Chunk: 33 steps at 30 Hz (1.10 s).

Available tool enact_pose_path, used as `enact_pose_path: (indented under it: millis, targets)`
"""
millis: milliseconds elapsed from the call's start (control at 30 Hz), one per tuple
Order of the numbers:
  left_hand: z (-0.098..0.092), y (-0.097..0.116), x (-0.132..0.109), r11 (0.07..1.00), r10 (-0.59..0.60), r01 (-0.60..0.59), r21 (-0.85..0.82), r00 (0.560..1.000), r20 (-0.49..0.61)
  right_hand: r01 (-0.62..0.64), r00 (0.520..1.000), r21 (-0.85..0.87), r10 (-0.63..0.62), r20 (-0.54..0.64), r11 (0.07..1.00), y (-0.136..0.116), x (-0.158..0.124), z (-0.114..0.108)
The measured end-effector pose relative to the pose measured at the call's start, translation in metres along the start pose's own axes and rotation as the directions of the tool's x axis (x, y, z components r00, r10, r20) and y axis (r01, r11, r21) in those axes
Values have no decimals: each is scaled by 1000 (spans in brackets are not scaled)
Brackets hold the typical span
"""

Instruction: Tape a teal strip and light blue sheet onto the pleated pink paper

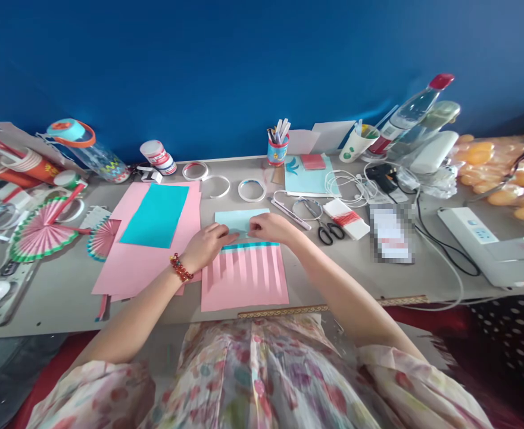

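Note:
A pink sheet of paper [246, 280] with soft accordion creases lies in front of me, a teal strip [266, 244] along its far edge. Beyond that edge shows a light blue piece of paper [239, 219]. My left hand [206, 243], a beaded bracelet at its wrist, is closed at the sheet's far left, its fingertips bent onto the paper's edge. Curled in a pinch, my right hand [268, 228] grips the same edge farther right. The hands partly cover the far fold, so its exact shape is hidden.
To the left lie larger pink sheets [114, 271] under a teal sheet [155, 214], plus a pink-green folded fan [43, 232]. Tape rolls [252, 190], a pen cup [278, 149], black-handled scissors [331, 232] and a phone [391, 232] lie around. A power strip [479, 229] sits right.

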<state>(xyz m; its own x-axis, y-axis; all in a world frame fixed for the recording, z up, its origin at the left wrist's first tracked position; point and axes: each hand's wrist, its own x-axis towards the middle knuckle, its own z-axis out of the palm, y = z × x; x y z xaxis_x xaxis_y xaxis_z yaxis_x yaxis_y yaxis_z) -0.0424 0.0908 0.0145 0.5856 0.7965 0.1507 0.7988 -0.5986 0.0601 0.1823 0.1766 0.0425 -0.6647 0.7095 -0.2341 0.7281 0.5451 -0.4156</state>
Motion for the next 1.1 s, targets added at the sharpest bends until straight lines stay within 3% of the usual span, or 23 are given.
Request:
enact_pose_path:
  millis: [467,800,1100]
  targets:
    - [1,0,-1,999,6,-9,48,999,48,41,999,-49,-41,12,998,2,4,4]
    - [-3,1,3,987,56,-79,137,985,160,-82,996,-116,84,7,990,-5,-5,-2]
    - [-4,8,15,991,101,-107,83,992,71,-92,996,-51,91,-4,994,26,-22,-12]
